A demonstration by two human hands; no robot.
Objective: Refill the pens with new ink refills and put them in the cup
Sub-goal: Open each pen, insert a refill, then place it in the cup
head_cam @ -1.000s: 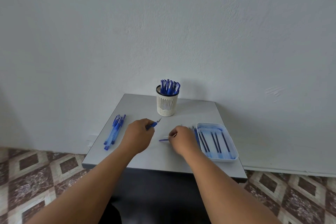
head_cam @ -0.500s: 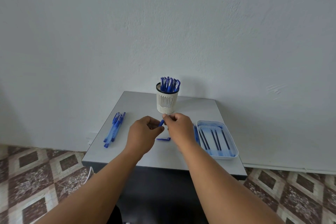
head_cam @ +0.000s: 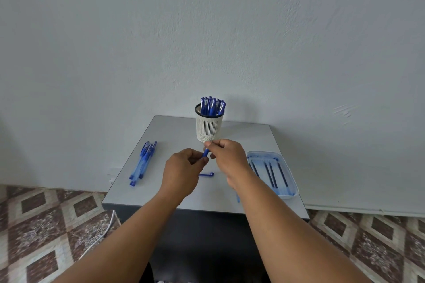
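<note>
Both hands meet over the middle of the grey table (head_cam: 174, 126) on one blue pen (head_cam: 205, 152). My left hand (head_cam: 184, 170) grips its lower part, most of which is hidden in the fist. My right hand (head_cam: 226, 156) pinches the pen's upper end. Just behind the hands stands a white slotted cup (head_cam: 208, 127) with several blue pens upright in it. A blue pen cap (head_cam: 206, 175) lies on the table below the hands. Several blue pens (head_cam: 142, 162) lie in a bundle at the left. A pale tray (head_cam: 288, 188) at the right holds several dark ink refills (head_cam: 270, 174).
The small table stands against a plain white wall. Its front edge is close to my forearms. Patterned floor tiles show on both sides, and a white cable (head_cam: 101, 234) runs over the floor at the left.
My right hand left the table near the tray and came up to the pen in my left hand. The blue cap now lies alone on the table.
</note>
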